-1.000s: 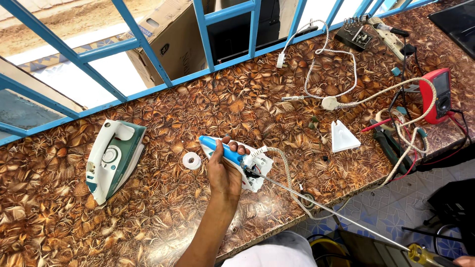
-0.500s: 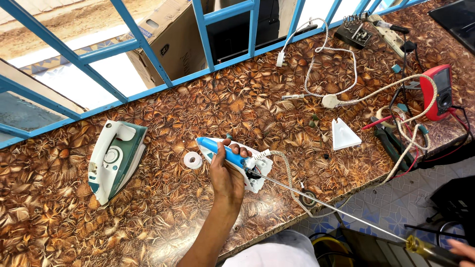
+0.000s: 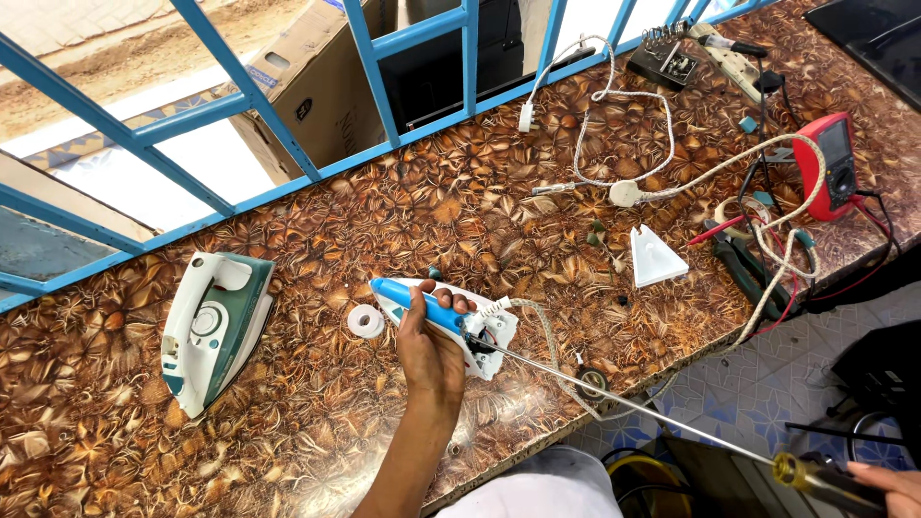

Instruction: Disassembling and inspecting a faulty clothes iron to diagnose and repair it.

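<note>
At the left of the frame a white and green steam iron (image 3: pixel 216 341) lies on the brown patterned worktop (image 3: pixel 317 412), and just right of it sits a small white roll of tape (image 3: pixel 366 321). At centre the left hand (image 3: pixel 432 350) is wrapped tightly round the blue handle of a white iron body (image 3: pixel 451 321) lying on the worktop, its braided cord (image 3: pixel 561 369) trailing off the front edge. A long thin metal screwdriver (image 3: pixel 633 408) runs from the iron's rear end to the lower right corner, where the right hand (image 3: pixel 887 487), mostly out of frame, grips its yellow handle; a white triangular plate (image 3: pixel 654 259) and a red multimeter (image 3: pixel 837 165) lie towards the upper right.
</note>
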